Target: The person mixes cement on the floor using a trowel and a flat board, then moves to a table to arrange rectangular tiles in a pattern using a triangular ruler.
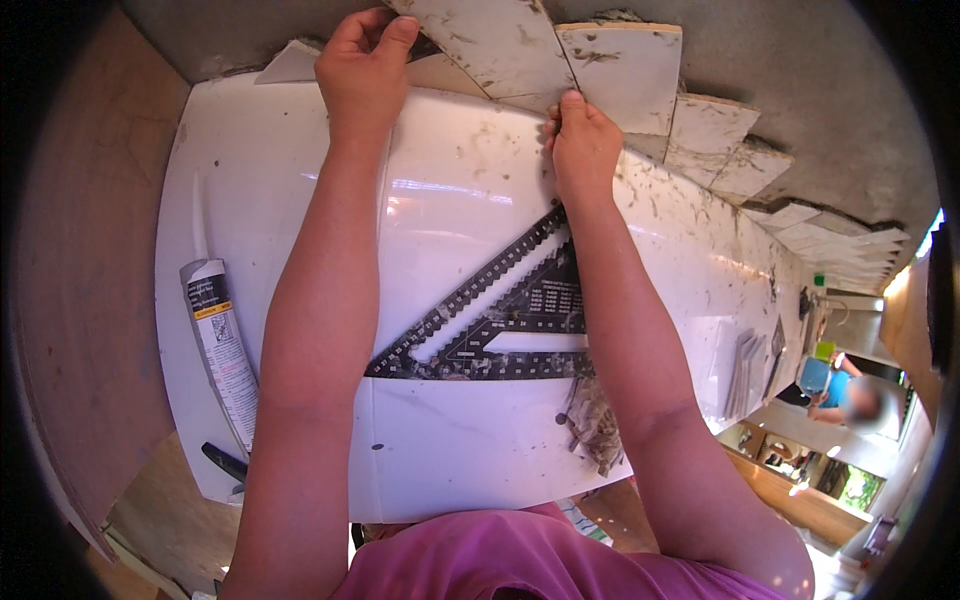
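A white tile (490, 45) smeared with grey-brown adhesive leans diagonally against the wall, above the counter's back edge. My left hand (362, 75) is closed at the tile's upper left corner, thumb along its edge; part of the grip is hidden. My right hand (587, 150) pinches the tile's lower right corner, thumb on the front. Another white tile (625, 75) sits right beside it, a thin dark gap between them. On the glossy white counter (470, 440), a black triangular square ruler (500, 335) lies between my forearms, partly covered by the right one.
A sealant cartridge (220, 350) with a white nozzle lies left of my left forearm, near a black handle (225, 462). A crumpled dirty rag (595, 425) lies by my right forearm. More stepped tiles (715, 135) run right along the wall. Another person (850, 395) is far right.
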`<state>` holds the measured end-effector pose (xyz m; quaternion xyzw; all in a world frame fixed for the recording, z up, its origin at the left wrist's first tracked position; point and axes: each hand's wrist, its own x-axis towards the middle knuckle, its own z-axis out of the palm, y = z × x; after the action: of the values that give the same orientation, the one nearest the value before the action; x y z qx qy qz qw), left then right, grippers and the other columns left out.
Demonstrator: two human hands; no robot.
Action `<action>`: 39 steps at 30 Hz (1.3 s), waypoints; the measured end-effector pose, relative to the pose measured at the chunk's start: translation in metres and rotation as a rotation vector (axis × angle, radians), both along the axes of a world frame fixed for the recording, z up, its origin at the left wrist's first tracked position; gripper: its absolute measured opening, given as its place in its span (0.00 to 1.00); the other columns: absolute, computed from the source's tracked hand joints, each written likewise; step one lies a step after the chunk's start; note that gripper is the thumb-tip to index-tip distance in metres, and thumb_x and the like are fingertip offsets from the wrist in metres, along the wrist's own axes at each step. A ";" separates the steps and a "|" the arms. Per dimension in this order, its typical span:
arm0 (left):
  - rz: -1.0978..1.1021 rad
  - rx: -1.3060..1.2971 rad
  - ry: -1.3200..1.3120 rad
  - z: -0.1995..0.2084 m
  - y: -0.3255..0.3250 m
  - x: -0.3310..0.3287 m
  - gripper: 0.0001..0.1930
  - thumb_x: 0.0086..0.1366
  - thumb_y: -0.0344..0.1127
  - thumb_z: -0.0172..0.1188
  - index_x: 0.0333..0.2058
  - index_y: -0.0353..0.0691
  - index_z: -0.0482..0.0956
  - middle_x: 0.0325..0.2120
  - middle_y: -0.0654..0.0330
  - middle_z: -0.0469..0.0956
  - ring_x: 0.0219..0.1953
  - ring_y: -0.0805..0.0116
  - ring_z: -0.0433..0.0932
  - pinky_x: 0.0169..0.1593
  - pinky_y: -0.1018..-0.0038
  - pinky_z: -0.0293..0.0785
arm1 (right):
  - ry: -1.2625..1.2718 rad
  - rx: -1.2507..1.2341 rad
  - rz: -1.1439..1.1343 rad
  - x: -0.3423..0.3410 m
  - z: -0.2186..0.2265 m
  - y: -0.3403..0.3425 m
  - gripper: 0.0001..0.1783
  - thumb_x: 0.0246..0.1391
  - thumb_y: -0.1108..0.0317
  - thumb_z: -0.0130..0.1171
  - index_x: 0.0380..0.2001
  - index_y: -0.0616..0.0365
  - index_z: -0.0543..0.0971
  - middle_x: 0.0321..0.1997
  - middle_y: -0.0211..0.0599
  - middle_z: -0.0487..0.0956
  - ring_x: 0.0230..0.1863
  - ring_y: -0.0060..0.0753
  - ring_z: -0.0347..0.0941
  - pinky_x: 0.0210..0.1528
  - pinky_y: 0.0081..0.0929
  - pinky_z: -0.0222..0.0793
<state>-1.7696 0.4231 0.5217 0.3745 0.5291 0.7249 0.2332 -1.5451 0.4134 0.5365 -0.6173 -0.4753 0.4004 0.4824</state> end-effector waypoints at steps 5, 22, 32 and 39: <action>-0.034 0.103 -0.153 -0.007 0.006 -0.004 0.17 0.67 0.41 0.67 0.47 0.34 0.81 0.34 0.62 0.83 0.34 0.74 0.79 0.40 0.77 0.77 | -0.014 -0.002 -0.008 0.001 -0.002 0.003 0.19 0.68 0.59 0.55 0.27 0.62 0.77 0.20 0.30 0.76 0.18 0.19 0.66 0.22 0.18 0.64; -0.091 0.145 -0.220 0.016 0.007 -0.009 0.15 0.68 0.38 0.66 0.46 0.32 0.81 0.33 0.63 0.82 0.34 0.74 0.78 0.42 0.77 0.77 | 0.044 0.009 -0.027 -0.002 0.000 0.001 0.20 0.67 0.59 0.56 0.24 0.62 0.77 0.19 0.30 0.76 0.19 0.18 0.65 0.24 0.21 0.62; -0.190 0.097 -0.395 0.020 0.009 -0.015 0.12 0.69 0.34 0.64 0.46 0.32 0.80 0.35 0.58 0.82 0.35 0.69 0.81 0.44 0.72 0.81 | 0.012 0.007 -0.026 -0.001 0.001 0.001 0.22 0.67 0.59 0.55 0.22 0.63 0.77 0.19 0.30 0.76 0.20 0.19 0.65 0.25 0.24 0.62; -0.194 0.055 -0.394 0.024 0.008 -0.014 0.12 0.70 0.34 0.62 0.46 0.33 0.80 0.36 0.59 0.82 0.37 0.69 0.81 0.44 0.71 0.82 | 0.035 0.011 -0.018 -0.001 0.000 0.002 0.22 0.67 0.59 0.56 0.22 0.63 0.77 0.19 0.30 0.75 0.20 0.19 0.64 0.24 0.23 0.61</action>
<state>-1.7836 0.4308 0.5458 0.2812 0.4147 0.7723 0.3904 -1.5457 0.4152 0.5366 -0.6118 -0.4635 0.4041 0.4975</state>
